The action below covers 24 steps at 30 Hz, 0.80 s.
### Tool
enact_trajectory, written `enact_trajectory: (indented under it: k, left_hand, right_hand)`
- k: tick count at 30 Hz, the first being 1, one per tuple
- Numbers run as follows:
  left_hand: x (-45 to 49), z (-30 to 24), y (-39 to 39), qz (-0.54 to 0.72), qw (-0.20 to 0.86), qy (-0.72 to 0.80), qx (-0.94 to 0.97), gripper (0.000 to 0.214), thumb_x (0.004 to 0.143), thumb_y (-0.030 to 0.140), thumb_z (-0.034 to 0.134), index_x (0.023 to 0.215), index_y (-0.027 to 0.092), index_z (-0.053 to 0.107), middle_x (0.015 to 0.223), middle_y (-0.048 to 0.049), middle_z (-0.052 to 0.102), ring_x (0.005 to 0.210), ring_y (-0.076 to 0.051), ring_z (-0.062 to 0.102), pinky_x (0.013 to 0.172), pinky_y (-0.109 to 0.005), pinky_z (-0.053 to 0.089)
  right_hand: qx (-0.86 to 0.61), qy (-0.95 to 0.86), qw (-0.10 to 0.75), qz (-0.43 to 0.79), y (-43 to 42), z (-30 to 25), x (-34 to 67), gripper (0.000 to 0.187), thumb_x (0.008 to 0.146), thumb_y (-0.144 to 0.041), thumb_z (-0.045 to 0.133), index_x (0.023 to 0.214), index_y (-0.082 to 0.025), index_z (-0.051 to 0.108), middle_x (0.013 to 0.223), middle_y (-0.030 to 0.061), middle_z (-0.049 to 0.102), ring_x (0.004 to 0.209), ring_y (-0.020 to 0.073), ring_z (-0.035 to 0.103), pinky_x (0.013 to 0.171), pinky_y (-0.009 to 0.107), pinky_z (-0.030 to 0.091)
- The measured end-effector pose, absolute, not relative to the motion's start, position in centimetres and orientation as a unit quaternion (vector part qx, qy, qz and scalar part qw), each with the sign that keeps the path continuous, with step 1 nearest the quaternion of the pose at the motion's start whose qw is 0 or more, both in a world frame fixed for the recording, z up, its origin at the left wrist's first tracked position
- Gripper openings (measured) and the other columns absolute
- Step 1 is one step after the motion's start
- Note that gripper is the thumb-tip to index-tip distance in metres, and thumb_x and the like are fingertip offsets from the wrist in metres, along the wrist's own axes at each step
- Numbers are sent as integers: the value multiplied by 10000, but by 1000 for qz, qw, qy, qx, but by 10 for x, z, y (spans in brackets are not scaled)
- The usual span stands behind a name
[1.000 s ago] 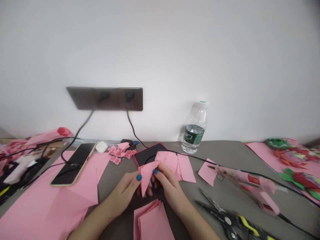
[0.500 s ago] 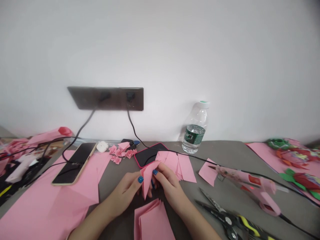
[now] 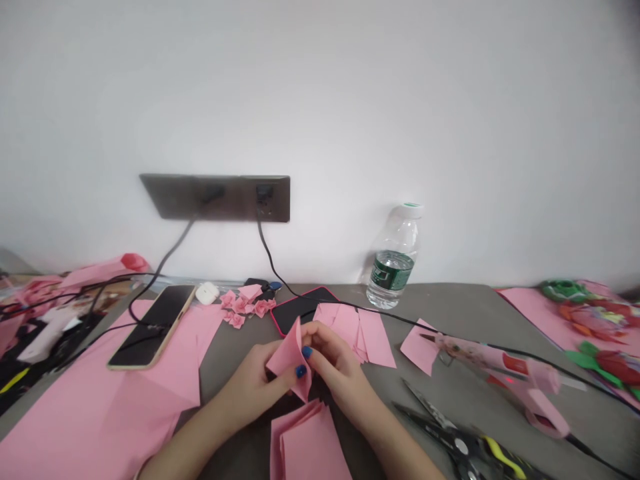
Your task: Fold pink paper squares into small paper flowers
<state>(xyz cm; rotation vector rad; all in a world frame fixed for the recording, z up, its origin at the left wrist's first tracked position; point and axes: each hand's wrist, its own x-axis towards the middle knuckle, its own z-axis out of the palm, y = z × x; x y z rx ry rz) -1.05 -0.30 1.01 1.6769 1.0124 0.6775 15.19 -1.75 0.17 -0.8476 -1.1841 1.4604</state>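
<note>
The left hand and right hand are pinching a folded pink paper in a narrow grip, holding it over the desk near its front. Unlike in the earlier frame, the paper is turning: its upper corner is standing up between the hands instead of leaning toward the right hand, and the left thumb is sitting further across its face. A stack of folded pink paper is lying just below the hands, and loose pink squares are lying just beyond them.
</note>
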Motion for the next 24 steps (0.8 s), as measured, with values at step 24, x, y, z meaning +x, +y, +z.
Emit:
enact_trajectory:
  k: [24]
  left_hand:
    - [-12,12,5,396,537,434,605,270,889,367,550,1022,155,651,877,-61,686,684,-172,616,558,-237,507]
  right_hand:
    - [-397,-516,533,541,-16,-3,150,228,881,-437,585,867,-210,575,756,7,566,662,163,540,600,255,438]
